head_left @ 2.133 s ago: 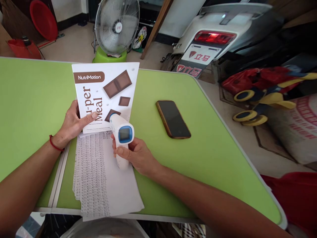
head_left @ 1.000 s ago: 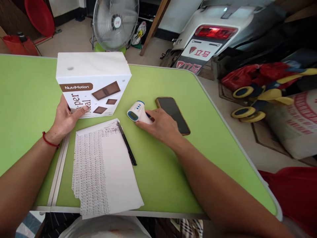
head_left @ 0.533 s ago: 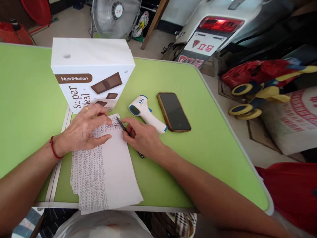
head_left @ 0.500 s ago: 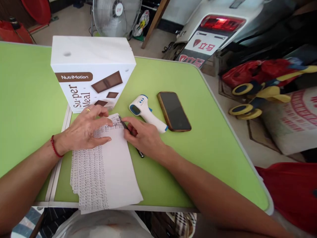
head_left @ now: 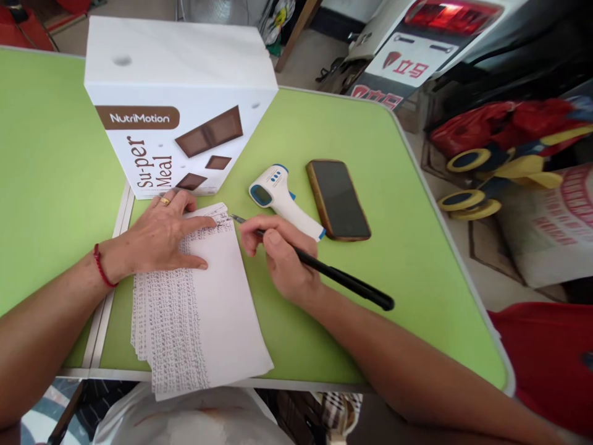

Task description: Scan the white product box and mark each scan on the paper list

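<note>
A stack of paper sheets (head_left: 231, 309) lies fanned at the table's near side, with rows of handwriting on its left part and top. My left hand (head_left: 162, 238) rests over the upper left of the sheets, its fingers spread; a ring and a red wrist cord show on it. My right hand (head_left: 287, 259) grips a black pen (head_left: 345, 281) between thumb and fingers just right of the paper. The pen's tip points at the top right corner of the top sheet; whether it touches is unclear. Past my left fingertips stands a white NutriMotion box (head_left: 185, 145).
A white and blue infrared thermometer (head_left: 282, 201) and a phone in a brown case (head_left: 340, 201) lie right of the sheets on the green table (head_left: 407, 266). Beyond the table's edge are a scooter's rear (head_left: 417, 55), a sack (head_left: 546, 228) and a red seat (head_left: 546, 358).
My right hand has shifted slightly right and turned, so the pen now slants out over my wrist. My left index finger and thumb stay on the paper. The camera view has tipped down.
</note>
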### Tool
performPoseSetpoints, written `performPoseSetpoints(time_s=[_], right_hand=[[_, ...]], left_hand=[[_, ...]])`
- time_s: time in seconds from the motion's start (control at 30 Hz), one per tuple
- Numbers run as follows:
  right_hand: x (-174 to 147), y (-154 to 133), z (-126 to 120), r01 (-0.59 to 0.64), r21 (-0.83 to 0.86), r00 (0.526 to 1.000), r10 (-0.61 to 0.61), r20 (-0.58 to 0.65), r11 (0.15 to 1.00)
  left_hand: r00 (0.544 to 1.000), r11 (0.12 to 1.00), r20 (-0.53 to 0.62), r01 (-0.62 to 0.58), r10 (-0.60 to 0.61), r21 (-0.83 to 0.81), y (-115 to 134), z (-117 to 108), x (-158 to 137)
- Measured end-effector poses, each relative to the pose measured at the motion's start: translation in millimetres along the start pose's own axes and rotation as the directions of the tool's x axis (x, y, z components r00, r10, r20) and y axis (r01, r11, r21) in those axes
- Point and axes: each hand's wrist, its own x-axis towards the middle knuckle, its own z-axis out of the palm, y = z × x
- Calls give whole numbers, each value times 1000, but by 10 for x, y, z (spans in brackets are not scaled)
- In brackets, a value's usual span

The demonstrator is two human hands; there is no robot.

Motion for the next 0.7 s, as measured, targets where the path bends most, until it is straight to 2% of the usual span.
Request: performPoseSetpoints(time_s=[0.1,0.17,0.27,0.33,0.5,0.6,0.7], right_hand=[[13,35,-7,-20,66,998,17,55,998],[35,66,-4,-86,89,995,82,48,992],[65,88,17,-186,23,982,185,41,982],[78,82,33,-200,-46,979,201,34,979],[89,60,60,-127,-169,992,124,-28,977],[79,74,80,-33,-201,999,28,-27,979],[65,95,98,13,-219,1000,-16,-10,976]], left_hand=[[1000,999,-1,10,-10,-32,-6,4,-1],[1000,999,-13,5,-5,-36,-4,0,-3],[1000,1000,-5,-11,11,-9,14,-23,-4],[1000,1000,24,-10,10,13,28,-41,-1],[999,1000,43,-12,11,17,33,-50,7],[1000,1000,27,-6,6,18,33,-45,7],[999,1000,37,11,-12,16,44,-53,8]])
